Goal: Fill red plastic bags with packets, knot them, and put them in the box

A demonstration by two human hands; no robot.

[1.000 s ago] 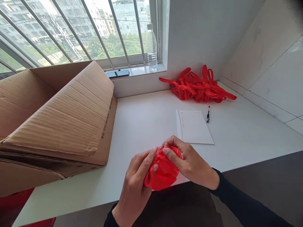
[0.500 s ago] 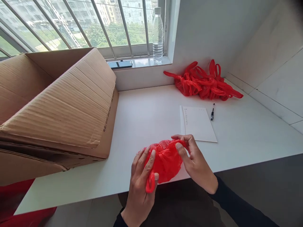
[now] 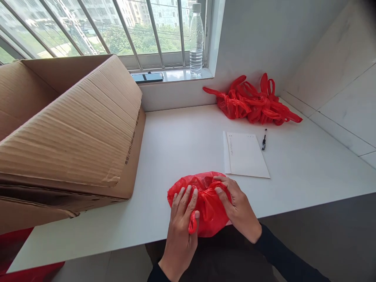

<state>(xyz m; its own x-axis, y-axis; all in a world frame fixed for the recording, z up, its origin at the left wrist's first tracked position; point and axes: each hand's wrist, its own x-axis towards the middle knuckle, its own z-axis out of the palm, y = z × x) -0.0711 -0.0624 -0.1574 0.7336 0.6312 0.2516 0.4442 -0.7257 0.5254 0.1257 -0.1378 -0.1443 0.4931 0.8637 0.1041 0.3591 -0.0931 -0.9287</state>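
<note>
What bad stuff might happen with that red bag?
The red bag is right at the near edge of the white table, so it might drop if both hands let go. Its plastic looks thin, so it might rip if the left hand and right hand pull hard.

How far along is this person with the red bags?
Finished, by the look of it: the knotted heap by the wall. In hand: one bag, between the left hand and right hand; I can't tell if it's knotted. Left: unclear, as the box mostly hides its inside.
</note>
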